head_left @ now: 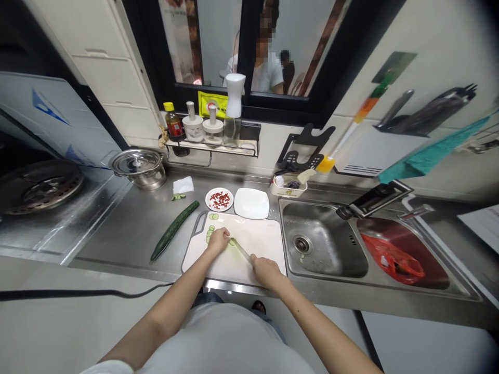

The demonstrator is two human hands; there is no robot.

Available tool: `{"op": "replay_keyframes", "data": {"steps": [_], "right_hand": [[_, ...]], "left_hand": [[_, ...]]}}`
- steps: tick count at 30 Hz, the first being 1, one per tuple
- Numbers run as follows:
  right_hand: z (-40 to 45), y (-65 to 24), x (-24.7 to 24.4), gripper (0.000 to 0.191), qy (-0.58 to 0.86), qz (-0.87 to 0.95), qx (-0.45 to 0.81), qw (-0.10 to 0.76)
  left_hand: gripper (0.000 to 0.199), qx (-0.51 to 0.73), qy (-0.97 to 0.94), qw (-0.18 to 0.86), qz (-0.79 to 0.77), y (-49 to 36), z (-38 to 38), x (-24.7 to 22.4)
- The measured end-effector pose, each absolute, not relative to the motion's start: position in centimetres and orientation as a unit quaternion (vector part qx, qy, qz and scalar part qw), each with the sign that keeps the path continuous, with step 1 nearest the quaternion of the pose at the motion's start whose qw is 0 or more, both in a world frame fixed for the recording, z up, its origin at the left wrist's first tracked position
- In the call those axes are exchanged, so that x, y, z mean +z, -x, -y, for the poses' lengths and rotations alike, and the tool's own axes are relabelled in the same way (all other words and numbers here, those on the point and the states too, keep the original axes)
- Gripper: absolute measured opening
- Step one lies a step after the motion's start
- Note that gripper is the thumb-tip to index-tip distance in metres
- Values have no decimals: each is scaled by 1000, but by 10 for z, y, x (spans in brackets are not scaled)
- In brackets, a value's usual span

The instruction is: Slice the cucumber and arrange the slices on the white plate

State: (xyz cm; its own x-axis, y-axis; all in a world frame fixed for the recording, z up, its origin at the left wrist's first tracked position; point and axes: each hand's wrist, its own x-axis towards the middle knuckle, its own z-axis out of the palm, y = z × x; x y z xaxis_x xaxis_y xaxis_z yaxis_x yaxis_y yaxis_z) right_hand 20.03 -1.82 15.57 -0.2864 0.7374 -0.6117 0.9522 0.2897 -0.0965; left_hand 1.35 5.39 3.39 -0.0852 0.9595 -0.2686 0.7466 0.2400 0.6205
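My right hand (266,271) is wrapped round the handle of a kitchen knife (242,252), whose blade points up and left over the white cutting board (253,234). At the blade's tip my left hand (219,240) has its fingers pinched together; what they hold, if anything, is too small to make out. A small pale green cucumber slice (233,242) lies against the blade's tip. More cucumber slices (210,229) rest on the board's left side, partly behind my left hand. Left of the board, a whole dark green cucumber (174,230) lies on the steel counter.
Behind the board stand a plate of chopped red pieces (219,199) and a white plate (251,203). A double sink (325,267) is on the right, with a red plastic bag (393,259) in its far basin. A lidded steel pot (140,169) stands back left.
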Motion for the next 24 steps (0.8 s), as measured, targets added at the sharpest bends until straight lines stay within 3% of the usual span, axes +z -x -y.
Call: {"op": "replay_keyframes", "data": {"steps": [24], "right_hand": [[64,-223,138,31,-600,-731,-260,197]], "left_hand": [[29,209,-671,254,-664,-19,-25,25]]}}
